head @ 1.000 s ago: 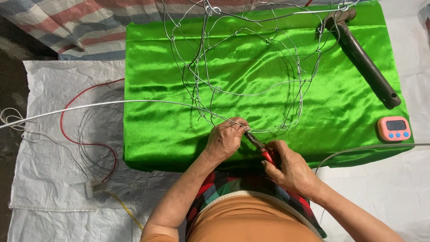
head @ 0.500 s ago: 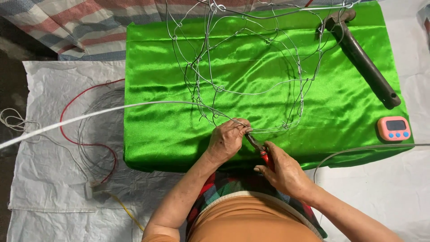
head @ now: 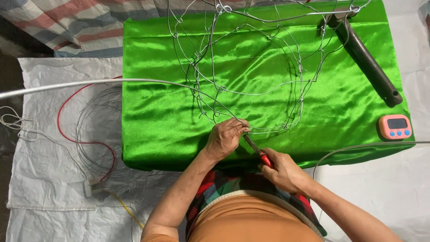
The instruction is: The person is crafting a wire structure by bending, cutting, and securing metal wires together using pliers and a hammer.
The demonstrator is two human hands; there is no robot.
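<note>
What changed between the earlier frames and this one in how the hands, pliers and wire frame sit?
Very little. The right hand shifted slightly along the table edge, still gripping the red-handled pliers; the long grey wire at left dipped, then levelled again. The left hand still pinches the wire frame at its near edge. The green cloth, dark hammer and pink timer stayed put.

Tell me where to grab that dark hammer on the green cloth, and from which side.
Take the hammer by the free lower end of its long dark handle, near the pink timer, coming from the right edge of the green cloth. Its head sits at the top, seemingly tangled under the wire mesh, while the handle slants down-right, clear of the wires.
</note>
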